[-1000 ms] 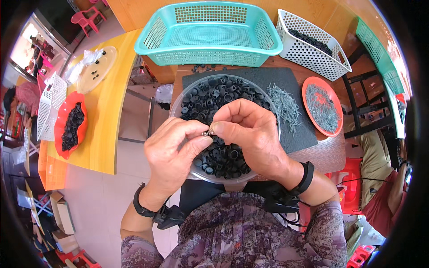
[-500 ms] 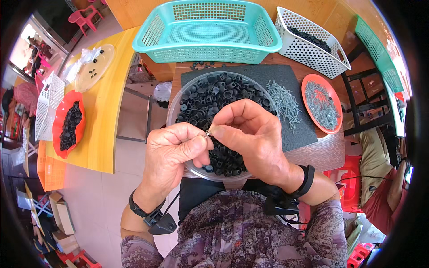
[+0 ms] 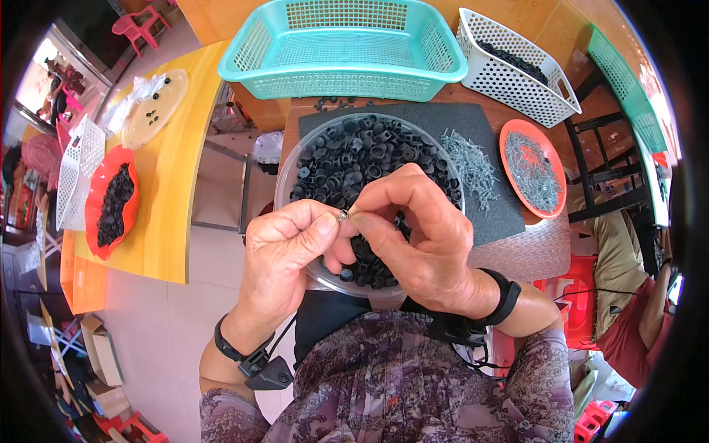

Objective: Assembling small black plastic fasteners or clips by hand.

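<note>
My left hand (image 3: 284, 247) and my right hand (image 3: 421, 236) meet tip to tip over a clear round tub. Between their pinched fingers sits a tiny shiny metal piece (image 3: 343, 215), too small to name. Both thumbs press against their forefingers around it, so most of it is covered. Below lies the tub (image 3: 284, 173), filled with small black plastic caps (image 3: 365, 151). A heap of thin silvery screws (image 3: 471, 170) rests on the dark mat (image 3: 484, 125) to the right of the tub. Beside the mat, an orange-red plate (image 3: 509, 136) carries more of them.
A turquoise basket (image 3: 343, 83) stands at the back. Next to it a white perforated basket (image 3: 509, 85) holds black parts. On the yellow table (image 3: 166, 221) at left are a red scalloped dish (image 3: 92, 214) of black parts and a clear lid (image 3: 166, 111). Another person (image 3: 628, 317) sits at right.
Both hands have shifted slightly and the fingertips have drawn closer around the small metal piece. The tub and baskets remain in place.
</note>
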A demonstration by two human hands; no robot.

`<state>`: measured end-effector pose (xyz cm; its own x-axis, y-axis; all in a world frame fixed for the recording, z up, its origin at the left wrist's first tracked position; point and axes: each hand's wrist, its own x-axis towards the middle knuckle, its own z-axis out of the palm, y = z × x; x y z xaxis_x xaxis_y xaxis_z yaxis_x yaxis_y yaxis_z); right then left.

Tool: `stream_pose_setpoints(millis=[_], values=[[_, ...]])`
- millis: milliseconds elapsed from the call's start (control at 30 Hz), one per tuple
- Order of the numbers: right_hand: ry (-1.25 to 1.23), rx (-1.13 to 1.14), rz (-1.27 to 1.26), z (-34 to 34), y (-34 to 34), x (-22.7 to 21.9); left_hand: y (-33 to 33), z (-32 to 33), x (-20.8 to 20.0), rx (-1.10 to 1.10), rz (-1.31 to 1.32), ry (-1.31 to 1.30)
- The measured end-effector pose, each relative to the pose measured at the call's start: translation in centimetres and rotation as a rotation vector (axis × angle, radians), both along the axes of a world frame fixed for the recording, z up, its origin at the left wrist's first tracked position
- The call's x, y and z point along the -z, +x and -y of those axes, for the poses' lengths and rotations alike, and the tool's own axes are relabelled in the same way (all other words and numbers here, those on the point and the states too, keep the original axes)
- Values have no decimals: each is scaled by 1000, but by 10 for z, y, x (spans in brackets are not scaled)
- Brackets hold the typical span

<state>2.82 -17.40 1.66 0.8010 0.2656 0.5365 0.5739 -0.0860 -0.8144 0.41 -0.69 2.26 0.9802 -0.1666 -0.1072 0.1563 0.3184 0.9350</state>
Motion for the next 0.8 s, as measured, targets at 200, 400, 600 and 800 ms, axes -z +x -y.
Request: stream_pose_setpoints(millis=[200, 400, 600, 800], values=[[1, 11, 16, -2, 1, 2, -1, -6, 1, 62, -70, -58], [11, -2, -8, -4, 1, 3, -3, -4, 4, -6, 62, 27], [-24, 0, -138, -3, -2, -2, -5, -5, 3, -9, 43, 36], [138, 16, -400, -7, -3, 0, -6, -3, 0, -22, 7, 46]])
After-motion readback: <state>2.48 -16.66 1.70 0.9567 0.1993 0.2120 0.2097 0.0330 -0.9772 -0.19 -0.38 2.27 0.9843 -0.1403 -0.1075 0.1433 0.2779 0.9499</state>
